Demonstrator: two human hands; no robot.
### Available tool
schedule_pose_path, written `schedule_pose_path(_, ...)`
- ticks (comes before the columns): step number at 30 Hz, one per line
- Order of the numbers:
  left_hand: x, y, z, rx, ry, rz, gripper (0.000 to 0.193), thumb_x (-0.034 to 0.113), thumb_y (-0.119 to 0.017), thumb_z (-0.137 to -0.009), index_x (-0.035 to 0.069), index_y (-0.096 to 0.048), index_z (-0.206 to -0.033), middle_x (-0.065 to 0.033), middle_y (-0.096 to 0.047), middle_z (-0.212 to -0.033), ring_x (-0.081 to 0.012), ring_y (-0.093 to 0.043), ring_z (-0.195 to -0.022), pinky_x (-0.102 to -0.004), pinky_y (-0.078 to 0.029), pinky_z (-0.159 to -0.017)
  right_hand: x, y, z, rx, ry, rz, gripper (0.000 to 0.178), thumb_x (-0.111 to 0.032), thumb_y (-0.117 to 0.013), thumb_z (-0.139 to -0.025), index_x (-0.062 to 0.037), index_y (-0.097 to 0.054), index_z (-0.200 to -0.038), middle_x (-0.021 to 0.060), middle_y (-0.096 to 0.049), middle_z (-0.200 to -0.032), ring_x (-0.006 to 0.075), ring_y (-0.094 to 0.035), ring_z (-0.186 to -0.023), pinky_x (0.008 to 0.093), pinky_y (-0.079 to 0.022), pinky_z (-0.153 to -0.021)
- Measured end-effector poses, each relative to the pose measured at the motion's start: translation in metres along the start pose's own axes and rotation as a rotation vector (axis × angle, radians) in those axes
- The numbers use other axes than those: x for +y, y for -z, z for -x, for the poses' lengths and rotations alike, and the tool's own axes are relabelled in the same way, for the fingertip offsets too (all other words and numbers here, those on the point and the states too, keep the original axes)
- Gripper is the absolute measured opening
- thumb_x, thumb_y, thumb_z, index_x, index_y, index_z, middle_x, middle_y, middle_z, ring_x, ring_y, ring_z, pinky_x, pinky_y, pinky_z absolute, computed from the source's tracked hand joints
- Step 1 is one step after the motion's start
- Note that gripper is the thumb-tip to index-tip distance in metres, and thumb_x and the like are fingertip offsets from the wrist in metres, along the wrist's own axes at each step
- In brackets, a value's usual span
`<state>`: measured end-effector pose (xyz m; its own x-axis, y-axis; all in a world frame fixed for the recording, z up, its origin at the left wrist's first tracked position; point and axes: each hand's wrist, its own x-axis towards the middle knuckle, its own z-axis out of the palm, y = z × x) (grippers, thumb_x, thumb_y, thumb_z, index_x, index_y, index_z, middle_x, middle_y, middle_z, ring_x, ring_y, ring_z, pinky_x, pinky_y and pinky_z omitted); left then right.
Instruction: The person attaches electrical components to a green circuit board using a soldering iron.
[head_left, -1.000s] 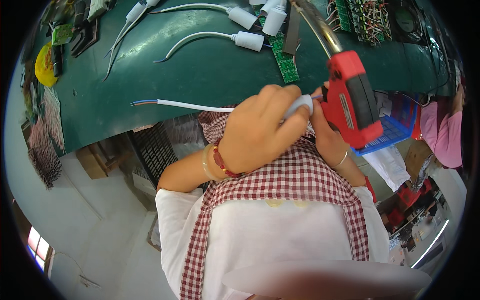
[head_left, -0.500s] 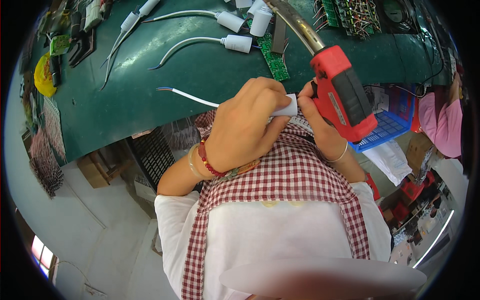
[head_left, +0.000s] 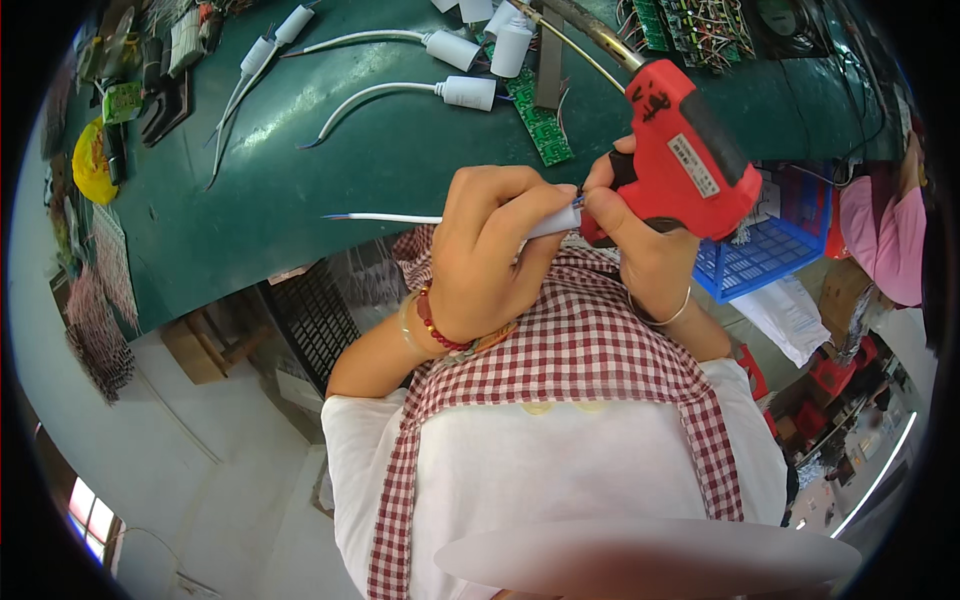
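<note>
My left hand (head_left: 490, 255) is wrapped round a white cylindrical housing (head_left: 562, 222), held just past the table's near edge. A white cable (head_left: 385, 218) runs left from behind this hand to blue-tipped bare ends. In my right hand (head_left: 648, 255) is a red and black soldering gun (head_left: 695, 150), its metal barrel pointing up and away to the left. The right thumb and forefinger also pinch close to thin wires (head_left: 579, 200) at the housing's open end. Exactly how they grip those wires is too small to tell.
Several white housings with cables (head_left: 468, 93) lie across the green table (head_left: 270, 190). A green circuit board strip (head_left: 543, 130) lies near a grey bar (head_left: 548, 70). Wired boards (head_left: 705, 35) sit at the far right. A blue basket (head_left: 765, 255) and a person in pink (head_left: 885, 245) are at right.
The soldering gun has tilted and moved slightly right. My hands have turned the housing a little, and thin wires now show at its end. The cable's free end has dropped slightly.
</note>
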<state>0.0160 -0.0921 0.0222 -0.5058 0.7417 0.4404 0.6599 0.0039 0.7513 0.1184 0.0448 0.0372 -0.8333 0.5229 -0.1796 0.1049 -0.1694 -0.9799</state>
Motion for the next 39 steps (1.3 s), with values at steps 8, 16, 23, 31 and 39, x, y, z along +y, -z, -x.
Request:
schedule_pose_path(8,0.007,-0.029,0.006,0.468,0.192,0.267,0.042,-0.007,-0.075,-0.07,0.002,-0.058,-0.107,-0.0149,-0.056,-0.098,-0.0202,-0.058,-0.081,-0.0276,-0.048,-0.066,0.013,-0.014,0.0,0.065,0.205,-0.24,0.042,0.007,-0.061,-0.086,-0.0018,-0.041,-0.122,0.0078,-0.059,-0.095,0.0105,-0.057,-0.084,0.0255,-0.049,-0.071)
schedule_pose_path(16,-0.001,-0.013,0.006,0.243,0.143,0.016,0.048,-0.011,-0.071,-0.07,0.002,-0.057,-0.114,-0.0145,-0.054,-0.104,-0.0205,-0.057,-0.087,-0.0277,-0.047,-0.076,0.015,-0.008,-0.005,0.152,0.177,-0.26,0.039,0.003,-0.059,-0.089,-0.0018,-0.042,-0.124,0.0143,-0.061,-0.106,0.0187,-0.063,-0.094,0.0308,-0.052,-0.078)
schedule_pose_path(23,-0.04,-0.003,0.006,0.037,0.16,-0.306,0.038,-0.002,-0.068,-0.073,0.011,-0.067,-0.108,-0.0087,-0.06,-0.1,-0.0289,-0.055,-0.088,-0.0355,-0.048,-0.073,0.028,0.037,0.012,0.141,0.21,-0.06,0.031,-0.011,-0.052,-0.096,0.0009,-0.045,-0.124,0.0131,-0.06,-0.088,0.0164,-0.058,-0.072,0.032,-0.052,-0.068)
schedule_pose_path(31,-0.067,-0.012,0.008,-0.054,0.004,-0.513,0.039,-0.002,-0.061,-0.072,0.011,-0.062,-0.108,-0.012,-0.057,-0.104,-0.0285,-0.053,-0.09,-0.038,-0.048,-0.074,0.041,0.079,0.051,-0.06,0.009,0.075,0.04,-0.018,-0.059,-0.093,0.0021,-0.046,-0.124,0.0086,-0.055,-0.074,0.0104,-0.046,-0.054,0.0263,-0.043,-0.055)
schedule_pose_path(39,-0.075,-0.015,0.005,-0.003,0.044,-0.451,0.038,-0.003,-0.059,-0.072,0.01,-0.062,-0.108,-0.0133,-0.053,-0.106,-0.0295,-0.052,-0.09,-0.0386,-0.045,-0.077,0.054,0.087,0.059,-0.076,-0.125,0.199,0.039,-0.019,-0.059,-0.092,0.0024,-0.048,-0.122,0.0105,-0.059,-0.082,0.0106,-0.05,-0.06,0.0254,-0.044,-0.057)
